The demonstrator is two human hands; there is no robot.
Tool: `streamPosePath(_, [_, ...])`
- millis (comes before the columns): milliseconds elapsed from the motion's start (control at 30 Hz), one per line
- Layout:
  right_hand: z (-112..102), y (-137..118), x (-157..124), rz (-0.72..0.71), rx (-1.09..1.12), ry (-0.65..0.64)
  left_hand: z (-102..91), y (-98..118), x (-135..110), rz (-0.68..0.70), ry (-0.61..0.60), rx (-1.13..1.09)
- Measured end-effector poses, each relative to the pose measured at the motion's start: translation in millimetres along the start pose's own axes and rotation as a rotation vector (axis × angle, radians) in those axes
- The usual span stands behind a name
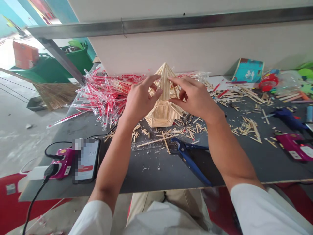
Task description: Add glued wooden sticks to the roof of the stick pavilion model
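Note:
A tall model of pale wooden sticks stands on the dark work table (156, 174), with a hexagonal base (161, 117) under a pointed, tent-like spire (165, 81). My left hand (140, 101) grips the spire's left side, its fingers curled over the sticks. From the right, my right hand (193, 96) holds the opposite side, with fingers and thumb on the sticks. Both forearms reach forward over the table. The hands hide part of the spire and the base's upper edge.
A heap of red-and-clear plastic-wrapped sticks (107, 96) lies behind the model. Blue-handled cutters (189, 160), a ruler (149, 144), a phone (86, 160), and pink (292, 147) and blue (288, 119) glue guns surround scattered stick pieces (246, 129). A metal rail (171, 23) runs overhead.

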State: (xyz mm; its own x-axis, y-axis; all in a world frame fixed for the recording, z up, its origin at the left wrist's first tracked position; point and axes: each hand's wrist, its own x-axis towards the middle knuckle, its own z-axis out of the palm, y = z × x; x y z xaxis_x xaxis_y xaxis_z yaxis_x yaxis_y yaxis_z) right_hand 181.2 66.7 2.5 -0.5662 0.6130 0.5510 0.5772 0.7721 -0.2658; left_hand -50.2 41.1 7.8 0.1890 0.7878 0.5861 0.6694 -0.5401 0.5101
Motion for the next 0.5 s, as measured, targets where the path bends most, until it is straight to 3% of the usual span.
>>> streamPosePath(500, [-3.1,-14.7,0.3,0.028,-0.118,-0.051,3.3,-1.7,0.1,-0.018,0.005,0.008])
